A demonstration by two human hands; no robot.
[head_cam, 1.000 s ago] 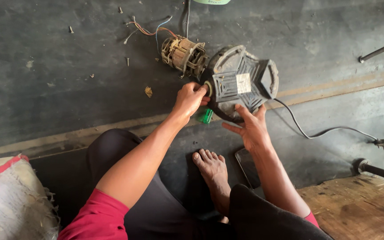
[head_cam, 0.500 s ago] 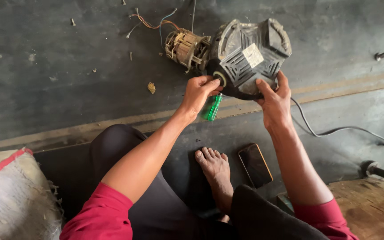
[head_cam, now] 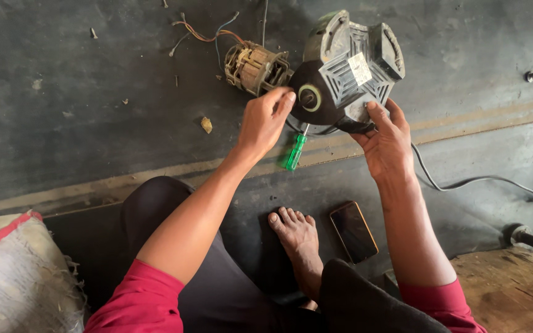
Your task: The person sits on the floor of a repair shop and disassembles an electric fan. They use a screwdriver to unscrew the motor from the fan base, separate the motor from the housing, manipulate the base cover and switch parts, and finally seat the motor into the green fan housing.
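Head view: motor housing (head_cam: 347, 68) between hands.
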